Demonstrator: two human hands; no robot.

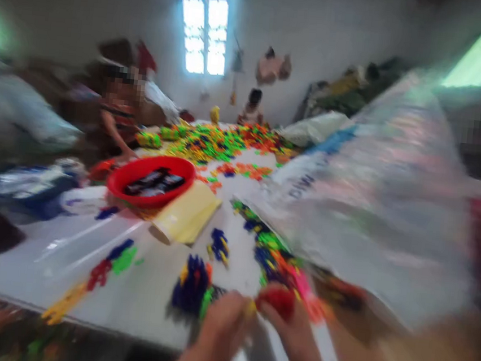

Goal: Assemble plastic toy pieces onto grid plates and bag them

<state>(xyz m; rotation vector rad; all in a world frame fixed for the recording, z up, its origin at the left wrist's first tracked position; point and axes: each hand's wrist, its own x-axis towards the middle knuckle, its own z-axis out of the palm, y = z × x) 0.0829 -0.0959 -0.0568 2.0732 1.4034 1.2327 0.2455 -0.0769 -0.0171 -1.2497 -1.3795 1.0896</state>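
My left hand (224, 323) is closed near the table's front edge, its fingertips pinching a small yellow plastic piece (250, 307). Beside it, my right hand (290, 327) is curled around a red plastic piece (282, 302). The two hands nearly meet, and blur hides the exact shape of both pieces. Just left of my left hand stands a cluster of dark blue plastic pieces (190, 283) with some green and orange among them. Beyond my hands runs a row of mixed coloured pieces (268, 245). A smaller blue and yellow group (219, 245) lies further back.
A red basin (115, 182) holding dark packets stands left of centre, with a yellow sheet (190, 212) beside it. A large translucent sack (373, 216) fills the right. Coloured pieces (210, 143) are heaped at the back. One person (119, 112) is at the left, another (251, 113) behind the heap.
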